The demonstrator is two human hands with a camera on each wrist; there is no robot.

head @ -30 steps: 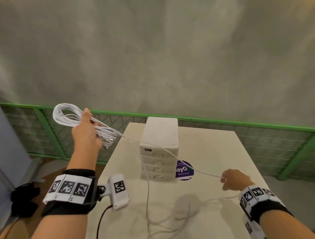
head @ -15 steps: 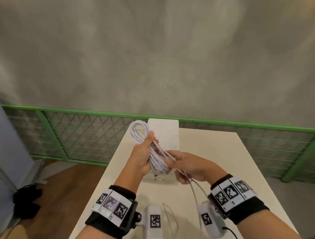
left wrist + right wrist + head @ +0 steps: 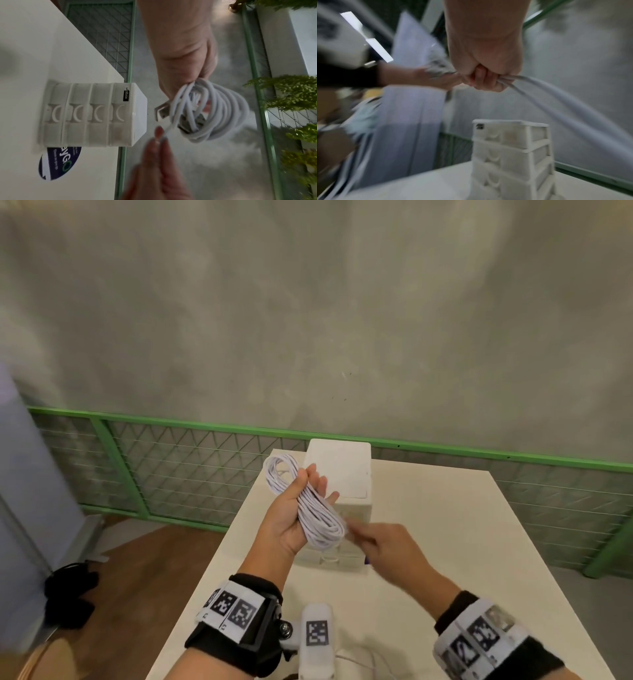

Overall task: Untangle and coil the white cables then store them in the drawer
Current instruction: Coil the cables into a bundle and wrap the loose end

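A white cable coil [image 3: 317, 517] lies across my left hand [image 3: 310, 484], palm up, thumb holding it, above the table in front of the white drawer unit [image 3: 337, 470]. My right hand [image 3: 363, 537], blurred, meets the coil's lower end and pinches a loose strand. In the left wrist view the coil [image 3: 219, 111] shows a USB plug [image 3: 161, 112] sticking out, and right fingertips [image 3: 158, 133] pinch the strand beside it. In the right wrist view my right hand [image 3: 486, 79] is fisted on the cable [image 3: 565, 102], which sweeps off right. All drawers [image 3: 89, 115] look closed.
The drawer unit stands at the far middle of a cream table [image 3: 445, 542], with a round blue sticker [image 3: 58, 162] beside its base. A loose white cable [image 3: 356, 659] lies at the near edge. Green mesh railing [image 3: 191, 467] runs behind; wooden floor lies left.
A second ago my hands were wide apart, the left raised left with the coil, the right drawing cable out. They have come together over the drawer unit, and the slack is wound in.
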